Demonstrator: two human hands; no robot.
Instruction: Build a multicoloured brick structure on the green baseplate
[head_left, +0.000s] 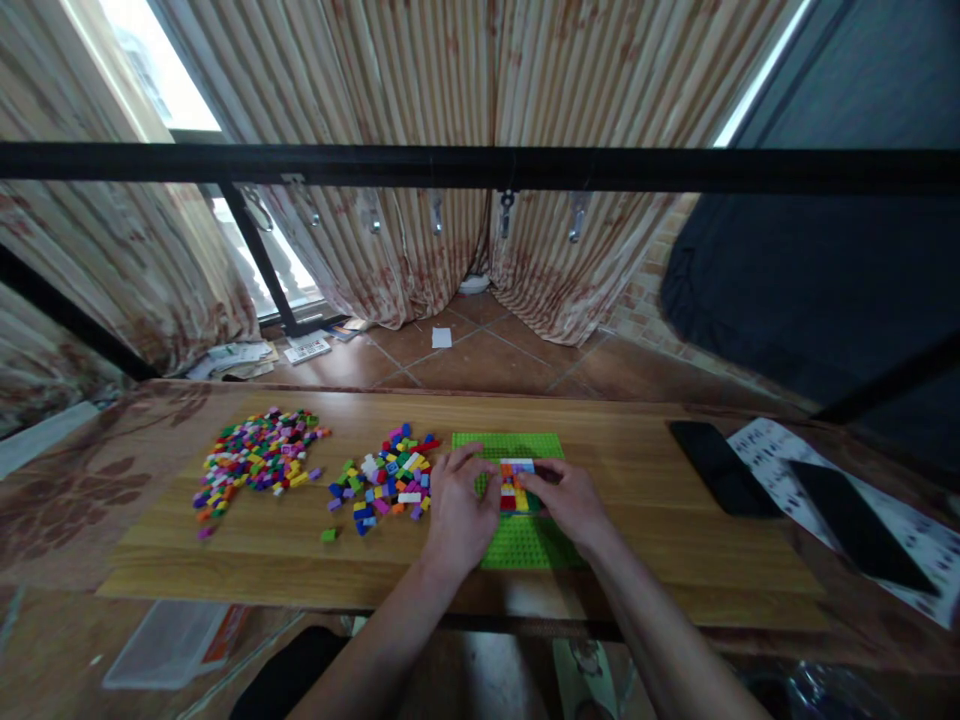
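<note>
A light green studded baseplate (521,548) lies on the wooden board in front of me. On it stands a small block of toy building bricks (513,492) in red, yellow, orange, white and blue. My left hand (461,510) curves over the plate's left side, thumb and forefinger apart beside the block, a patch of green showing between them. From the right, my right hand (571,500) reaches in with its thumb and fingers drawn together at the block's upper right edge. Whatever sits between those fingertips is too small to make out.
A loose brick pile (386,480) lies left of the plate, with a larger pile (262,450) farther left. A single green brick (328,536) lies near the front. Right are a black phone-like slab (720,465), a second dark slab (862,525) and a printed sheet (772,450).
</note>
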